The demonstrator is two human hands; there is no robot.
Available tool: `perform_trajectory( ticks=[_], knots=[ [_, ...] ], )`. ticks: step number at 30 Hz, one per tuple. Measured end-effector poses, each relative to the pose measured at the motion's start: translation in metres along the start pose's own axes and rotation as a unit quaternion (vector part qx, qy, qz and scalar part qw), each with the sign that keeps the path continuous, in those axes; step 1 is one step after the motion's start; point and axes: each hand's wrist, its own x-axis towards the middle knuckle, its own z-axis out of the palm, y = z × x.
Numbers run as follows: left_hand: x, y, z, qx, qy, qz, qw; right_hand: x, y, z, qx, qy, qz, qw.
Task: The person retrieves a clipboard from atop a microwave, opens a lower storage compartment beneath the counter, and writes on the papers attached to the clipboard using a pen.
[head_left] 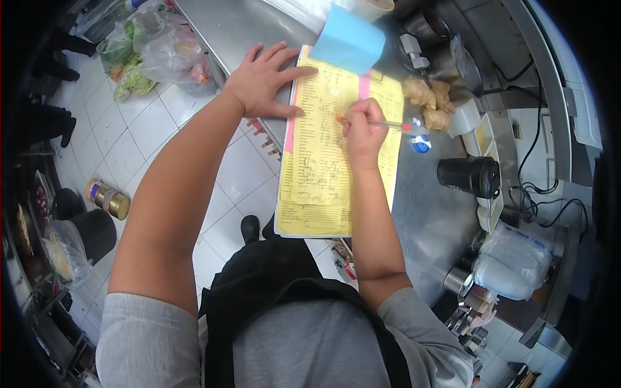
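Observation:
A stack of yellow printed sheets (317, 174) with handwriting lies on the steel counter, its near end reaching past the counter's edge. My left hand (268, 81) has its fingers spread, with the thumb and fingertips on the left edge of the sheets. In my right hand (364, 132) is a pen (386, 123) with an orange-red end, gripped over the middle of the page. Pink strips show at the edge and upper part of the stack. A blue sheet (349, 40) covers its far end.
Ginger roots (430, 100) and a black tumbler (468, 176) stand right of the sheets on the steel counter (420, 213). Bagged vegetables (162, 52) and several stacked cans (108, 199) are on the left over white floor tiles. Another person's dark shoes (68, 131) show at far left.

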Motion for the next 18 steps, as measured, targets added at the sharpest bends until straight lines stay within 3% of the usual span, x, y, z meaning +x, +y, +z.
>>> perform_trajectory(
  ticks=[3,18],
  knots=[
    [0.001,0.0,-0.001,-0.003,-0.003,-0.001,1.0,-0.005,-0.024,0.002,0.113,0.056,0.062,0.99],
    [0.001,0.001,0.001,0.001,0.0,-0.006,1.0,-0.012,0.0,0.001,0.004,0.025,-0.035,0.999]
  ],
)
